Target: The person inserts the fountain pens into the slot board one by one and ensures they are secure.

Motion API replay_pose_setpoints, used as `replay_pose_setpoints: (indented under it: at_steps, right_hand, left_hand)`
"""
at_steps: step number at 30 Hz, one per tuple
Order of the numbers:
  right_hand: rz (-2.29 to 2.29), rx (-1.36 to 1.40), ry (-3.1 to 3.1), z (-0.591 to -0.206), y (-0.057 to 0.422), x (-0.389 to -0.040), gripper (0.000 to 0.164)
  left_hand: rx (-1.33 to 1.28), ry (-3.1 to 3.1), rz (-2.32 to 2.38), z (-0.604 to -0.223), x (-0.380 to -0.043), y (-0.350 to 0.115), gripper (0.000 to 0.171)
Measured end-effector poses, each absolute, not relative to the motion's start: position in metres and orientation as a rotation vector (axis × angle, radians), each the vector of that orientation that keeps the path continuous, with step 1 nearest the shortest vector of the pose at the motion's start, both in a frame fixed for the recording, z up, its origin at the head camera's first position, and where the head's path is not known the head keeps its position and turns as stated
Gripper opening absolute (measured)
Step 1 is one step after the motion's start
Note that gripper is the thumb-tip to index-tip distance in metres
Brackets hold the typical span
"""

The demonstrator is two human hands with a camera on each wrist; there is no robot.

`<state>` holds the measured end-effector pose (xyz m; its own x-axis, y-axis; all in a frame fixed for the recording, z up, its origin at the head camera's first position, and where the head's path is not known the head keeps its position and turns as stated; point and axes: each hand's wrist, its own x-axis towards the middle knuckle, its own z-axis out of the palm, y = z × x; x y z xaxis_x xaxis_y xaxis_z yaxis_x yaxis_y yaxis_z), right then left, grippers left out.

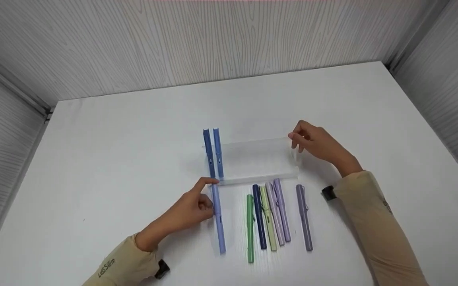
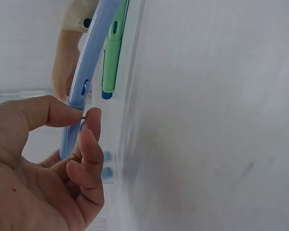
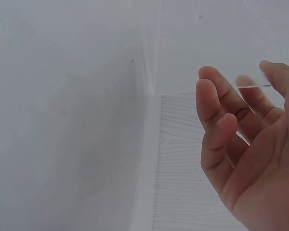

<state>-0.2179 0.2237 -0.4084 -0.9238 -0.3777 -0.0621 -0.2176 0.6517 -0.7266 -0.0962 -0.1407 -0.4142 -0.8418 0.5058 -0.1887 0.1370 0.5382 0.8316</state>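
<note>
"LetsSlim" on left sleeve [image 1: 127, 260], right sleeve [image 1: 376, 222] unreadable

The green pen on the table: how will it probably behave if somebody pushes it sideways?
The green pen may roll only a little, since its clip sticks out at one side. It looks straight and evenly shaped, so it is probably stiff, not floppy. It could slide rather easily, because the white table looks smooth.

On the clear plastic rack [image 1: 257, 161], at its left end: two slim blue pens [image 1: 218, 155]. In front, left to right: slim periwinkle pen [image 1: 220, 230] in the left hand [image 1: 189, 210]; on the white tabletop [image 1: 133, 139], slim green pen [image 1: 250, 228], four clustered slim navy, lime and lilac pens [image 1: 269, 222], slim purple pen [image 1: 305, 222].
</note>
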Motion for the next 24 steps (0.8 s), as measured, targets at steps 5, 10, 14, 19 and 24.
replay_pose_setpoints:
  at_steps: [5,10,14,19,24]
  right_hand:
    - [-1.133,-0.479,2.653,-0.411,0.224,-0.218,0.034]
    - [-1.135,-0.478,2.650,-0.411,0.225,-0.218,0.037]
    - [-1.132,-0.478,2.651,-0.411,0.225,-0.219,0.039]
    - [-1.130,-0.481,2.659,-0.411,0.225,-0.219,0.037]
    - [-1.136,-0.477,2.656,-0.410,0.225,-0.218,0.036]
  left_hand:
    - [0.502,2.209,1.355,-0.416,-0.101,-0.140,0.061]
    - [0.520,2.198,1.452,-0.411,-0.106,-0.140,0.061]
    - [0.552,2.248,1.528,-0.405,-0.109,-0.139,0.061]
    - [0.581,2.314,1.630,-0.401,-0.111,-0.134,0.062]
    - [0.618,2.398,1.701,-0.398,-0.114,-0.129,0.064]
